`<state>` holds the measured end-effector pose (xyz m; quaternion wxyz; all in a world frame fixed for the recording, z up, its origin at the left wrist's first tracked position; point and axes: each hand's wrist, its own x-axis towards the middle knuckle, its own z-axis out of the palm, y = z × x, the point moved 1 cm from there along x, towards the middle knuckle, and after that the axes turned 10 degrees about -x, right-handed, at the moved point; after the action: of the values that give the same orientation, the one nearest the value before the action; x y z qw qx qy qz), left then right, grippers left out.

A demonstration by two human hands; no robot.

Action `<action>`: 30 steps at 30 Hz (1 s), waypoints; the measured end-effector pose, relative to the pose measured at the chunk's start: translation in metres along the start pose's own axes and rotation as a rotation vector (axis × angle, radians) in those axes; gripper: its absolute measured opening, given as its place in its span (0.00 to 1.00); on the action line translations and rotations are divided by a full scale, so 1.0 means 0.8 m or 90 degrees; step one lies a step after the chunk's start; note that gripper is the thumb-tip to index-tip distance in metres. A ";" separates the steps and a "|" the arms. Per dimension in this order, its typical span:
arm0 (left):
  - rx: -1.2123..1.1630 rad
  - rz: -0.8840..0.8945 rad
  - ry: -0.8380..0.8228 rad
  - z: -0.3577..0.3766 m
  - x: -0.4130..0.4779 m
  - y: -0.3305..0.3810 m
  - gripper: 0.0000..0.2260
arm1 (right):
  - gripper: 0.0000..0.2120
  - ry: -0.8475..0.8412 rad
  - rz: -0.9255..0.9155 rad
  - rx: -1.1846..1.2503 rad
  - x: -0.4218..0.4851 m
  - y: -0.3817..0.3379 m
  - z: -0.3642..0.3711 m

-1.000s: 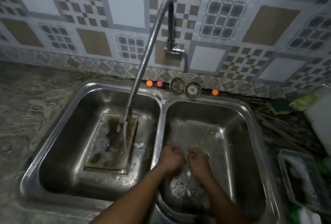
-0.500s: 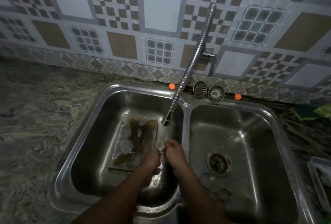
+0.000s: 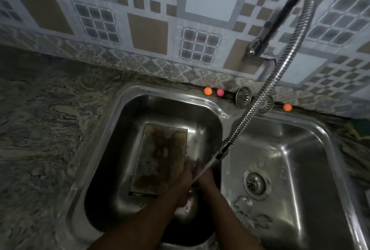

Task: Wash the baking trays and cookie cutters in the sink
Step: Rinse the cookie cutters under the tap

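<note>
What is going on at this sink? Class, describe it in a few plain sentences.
A person is rinsing at a double sink. The left hand and right hand are close together in the left basin, under water running from the bendy tap hose. Whether they hold anything is too dark to tell. A stained baking tray lies flat in that basin beside the hands. What look like cookie cutters lie in the right basin near the drain.

The left hand [image 3: 183,174] and the right hand [image 3: 207,177] are bare; both forearms [image 3: 140,221] are bare too, without rings or a watch visible.
</note>
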<state>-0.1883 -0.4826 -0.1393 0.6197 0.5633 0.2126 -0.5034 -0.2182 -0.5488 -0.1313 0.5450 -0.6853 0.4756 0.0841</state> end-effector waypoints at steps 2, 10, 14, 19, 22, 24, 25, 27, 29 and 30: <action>-0.009 -0.018 0.007 0.006 -0.001 0.003 0.24 | 0.17 0.016 -0.007 -0.025 0.004 0.005 0.007; -0.115 0.077 0.097 -0.029 -0.005 -0.023 0.33 | 0.17 0.131 0.028 -0.120 -0.022 0.019 0.022; -0.104 0.170 0.150 -0.046 -0.046 -0.012 0.15 | 0.18 0.132 0.014 -0.030 -0.056 0.018 0.026; -0.083 0.203 0.039 -0.047 -0.090 -0.001 0.08 | 0.12 0.092 0.011 0.173 -0.100 0.010 0.013; -0.110 0.187 0.025 -0.040 -0.113 0.001 0.08 | 0.08 0.066 0.003 0.307 -0.126 0.013 0.005; -0.104 0.187 0.011 -0.033 -0.125 0.010 0.09 | 0.09 0.041 -0.013 0.376 -0.131 0.006 -0.007; -0.104 0.187 -0.002 -0.029 -0.133 0.019 0.09 | 0.10 0.015 -0.029 0.411 -0.133 -0.001 -0.015; -0.109 0.187 -0.031 -0.023 -0.142 0.035 0.10 | 0.11 -0.020 -0.051 0.453 -0.133 -0.012 -0.023; -0.104 0.188 -0.051 -0.022 -0.146 0.039 0.11 | 0.12 0.015 -0.053 0.445 -0.133 -0.014 -0.025; -0.092 0.190 -0.061 -0.021 -0.150 0.037 0.11 | 0.11 0.050 -0.060 0.438 -0.134 -0.012 -0.026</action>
<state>-0.2060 -0.4255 -0.0297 0.7361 0.5180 0.1323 -0.4152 -0.2764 -0.5065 -0.0488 0.7287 -0.4853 0.4645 -0.1331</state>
